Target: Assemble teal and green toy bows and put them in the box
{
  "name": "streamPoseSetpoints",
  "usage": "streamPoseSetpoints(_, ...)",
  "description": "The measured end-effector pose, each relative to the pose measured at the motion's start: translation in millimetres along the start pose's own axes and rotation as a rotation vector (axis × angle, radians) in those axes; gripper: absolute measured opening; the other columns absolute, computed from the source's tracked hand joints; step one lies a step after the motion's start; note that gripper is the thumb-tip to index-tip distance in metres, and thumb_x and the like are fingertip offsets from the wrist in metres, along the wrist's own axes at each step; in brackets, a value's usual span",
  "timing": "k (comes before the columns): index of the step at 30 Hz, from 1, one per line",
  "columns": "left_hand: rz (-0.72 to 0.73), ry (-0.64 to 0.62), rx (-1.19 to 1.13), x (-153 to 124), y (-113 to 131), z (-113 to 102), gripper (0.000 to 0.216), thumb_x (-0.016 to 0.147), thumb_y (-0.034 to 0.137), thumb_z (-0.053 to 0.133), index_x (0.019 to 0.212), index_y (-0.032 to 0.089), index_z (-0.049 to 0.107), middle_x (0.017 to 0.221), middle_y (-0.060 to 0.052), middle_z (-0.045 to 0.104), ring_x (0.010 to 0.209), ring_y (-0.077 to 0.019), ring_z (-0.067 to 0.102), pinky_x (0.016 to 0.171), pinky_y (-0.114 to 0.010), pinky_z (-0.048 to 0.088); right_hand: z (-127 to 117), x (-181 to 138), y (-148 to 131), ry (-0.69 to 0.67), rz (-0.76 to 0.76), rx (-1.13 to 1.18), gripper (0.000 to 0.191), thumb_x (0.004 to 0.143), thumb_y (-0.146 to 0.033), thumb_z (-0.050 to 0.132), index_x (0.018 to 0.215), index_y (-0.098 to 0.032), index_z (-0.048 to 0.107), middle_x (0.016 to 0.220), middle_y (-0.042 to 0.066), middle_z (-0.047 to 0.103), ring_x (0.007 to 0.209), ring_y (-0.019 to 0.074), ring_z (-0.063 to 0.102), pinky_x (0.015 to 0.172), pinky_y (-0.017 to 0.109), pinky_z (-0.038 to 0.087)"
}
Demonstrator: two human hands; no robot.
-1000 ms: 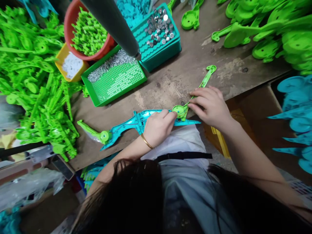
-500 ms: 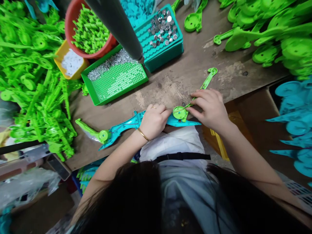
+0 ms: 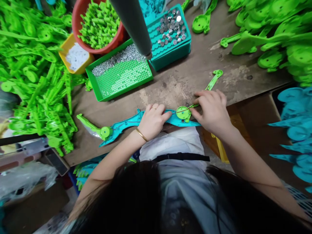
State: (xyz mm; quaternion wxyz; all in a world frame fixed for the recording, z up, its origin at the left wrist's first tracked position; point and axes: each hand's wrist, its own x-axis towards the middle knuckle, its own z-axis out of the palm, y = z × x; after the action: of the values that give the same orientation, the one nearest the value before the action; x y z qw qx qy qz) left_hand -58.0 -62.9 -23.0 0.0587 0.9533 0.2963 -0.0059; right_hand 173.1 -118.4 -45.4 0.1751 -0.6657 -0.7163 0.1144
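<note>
A long teal plastic bow frame [image 3: 126, 125] lies along the near edge of the brown bench [image 3: 185, 74]. A green limb [image 3: 91, 126] with a round hub is attached at its left end. My left hand [image 3: 152, 122], with a gold bangle and a ring, is closed over the frame's middle. My right hand [image 3: 213, 109] pinches a second green limb [image 3: 212, 83] against the frame's right end, just beside its round hub [image 3: 182, 113]. A thin cord runs across the hub between the two hands.
A green perforated tray [image 3: 120, 76] with small metal bits, a teal tray [image 3: 170, 39] of silver caps, a red bowl [image 3: 99, 27] of green pieces and a yellow tub [image 3: 76, 58] stand behind. A grey pole [image 3: 135, 26] hangs over them. Green parts [image 3: 31, 81] are piled left and right, teal ones [image 3: 296, 130] at the right.
My left hand slid left from the green hub onto the teal frame's middle. The hub now shows uncovered. My right hand keeps its pinch on the limb. The view drifted slightly.
</note>
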Motion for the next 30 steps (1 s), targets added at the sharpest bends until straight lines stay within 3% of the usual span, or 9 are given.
streamPoseSetpoints(7,-0.052,-0.204,-0.177,12,-8,-11,0.033,0.097,0.022,0.039,0.112,0.022,0.068,0.091,-0.009,0.056,0.09,-0.0241,0.05,0.079,-0.037,0.034,6,-4,-31,0.048,-0.285,-0.072,0.017,0.091,-0.029,0.051,0.091,-0.021,0.065,0.123,0.007,0.064,0.116,0.024,0.052,0.111,0.05,0.023)
streamPoseSetpoints(14,-0.031,-0.271,-0.308,11,-23,-24,0.033,0.095,0.017,0.038,0.109,0.02,0.068,0.095,-0.007,0.06,0.093,-0.0218,0.053,0.083,-0.036,0.036,11,-1,-40,0.03,-0.273,-0.064,0.02,0.093,-0.029,0.049,0.095,-0.021,0.067,0.121,0.007,0.065,0.114,0.0241,0.053,0.111,0.051,0.022)
streamPoseSetpoints(21,0.077,-0.278,-0.295,18,-33,-14,0.036,0.092,0.014,0.039,0.11,0.023,0.069,0.099,-0.008,0.06,0.093,-0.0215,0.051,0.081,-0.035,0.037,19,8,-52,-0.066,-0.28,-0.008,0.023,0.092,-0.026,0.047,0.094,-0.02,0.069,0.121,0.008,0.065,0.112,0.0261,0.053,0.109,0.054,0.026)
streamPoseSetpoints(30,0.251,-0.262,-0.31,26,-49,-7,0.035,0.091,0.011,0.041,0.103,0.022,0.072,0.097,-0.007,0.059,0.092,-0.0189,0.052,0.084,-0.034,0.041,28,7,-44,-0.024,-0.245,0.074,0.019,0.092,-0.026,0.049,0.091,-0.019,0.067,0.112,0.006,0.068,0.106,0.0223,0.056,0.11,0.049,0.025)
